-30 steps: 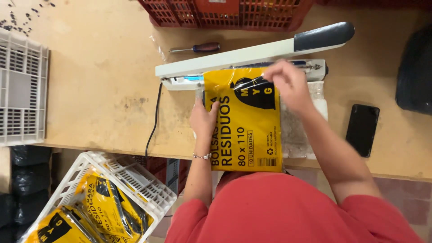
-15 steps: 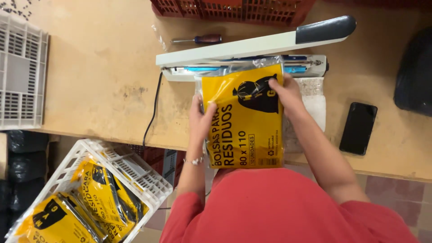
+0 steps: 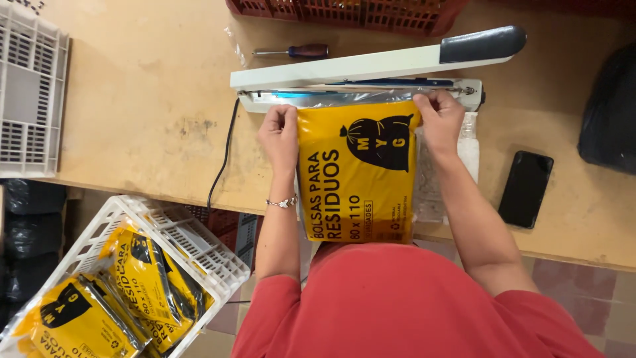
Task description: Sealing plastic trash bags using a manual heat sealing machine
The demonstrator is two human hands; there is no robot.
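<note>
Since half a second ago: left hand (image 3: 279, 132) shifted to packet's top-left corner. Now pinching yellow packet (image 3: 358, 174), right hand (image 3: 440, 119) likewise clamped on top-right corner. Clear top edge laid under raised arm of heat sealer (image 3: 371, 66). Positioning step; next: lowering arm squarely.

A tan wooden table (image 3: 132, 99) fills the upper frame. On it, at top centre, a white heat sealer (image 3: 371, 73) with a dark handle, its black cord (image 3: 222, 156) trailing off the near edge. Just above its left end lies a screwdriver (image 3: 291, 51). A red crate (image 3: 344, 12) sits at the top edge, a white crate (image 3: 30, 99) at far left. A yellow packet (image 3: 358, 179) lies below the sealer. At right, a black phone (image 3: 525, 189) and, at the frame edge, a black bag (image 3: 609, 113).
</note>
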